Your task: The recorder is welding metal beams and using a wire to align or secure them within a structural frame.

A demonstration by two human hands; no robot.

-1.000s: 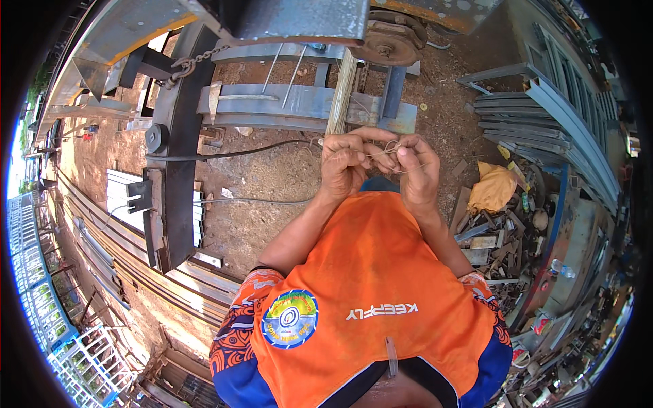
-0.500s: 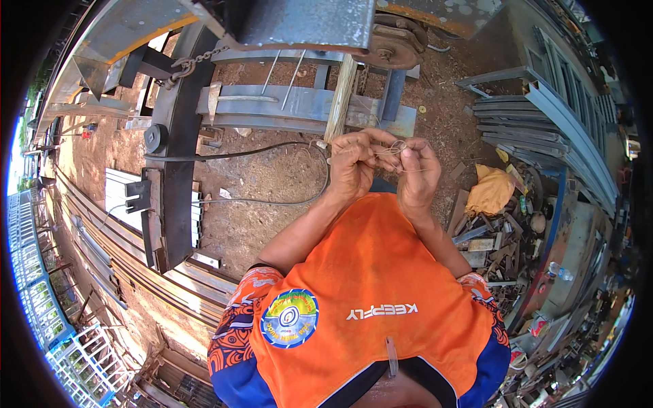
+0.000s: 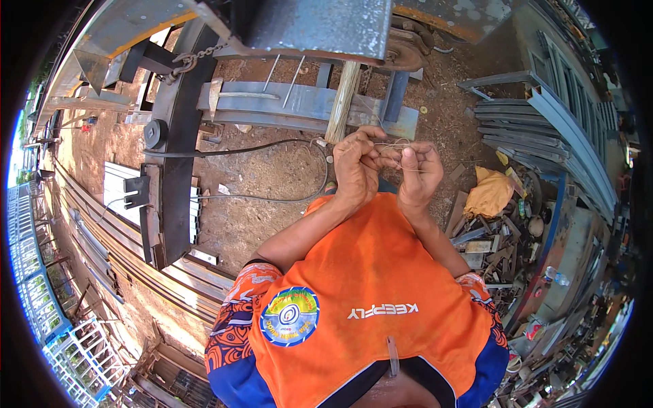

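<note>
A thin tan string stretches between my two hands in front of my chest, partly looped. My left hand is closed, pinching one part of it between thumb and fingers. Close beside it, my right hand grips another part, its thumb pressed against the curled fingers. Whether the strand is cord or fine wire is too small to tell. Just beyond my left hand stands a wooden post, apart from the fingers.
A dark steel beam stands at the left, with a black cable running from it. Overhead at the front hangs a metal channel. Steel profiles are stacked at right, near a yellow-orange bag and scrap offcuts.
The string's loop between my hands has become narrower and more drawn out. My hands have shifted slightly apart, and both still hold it.
</note>
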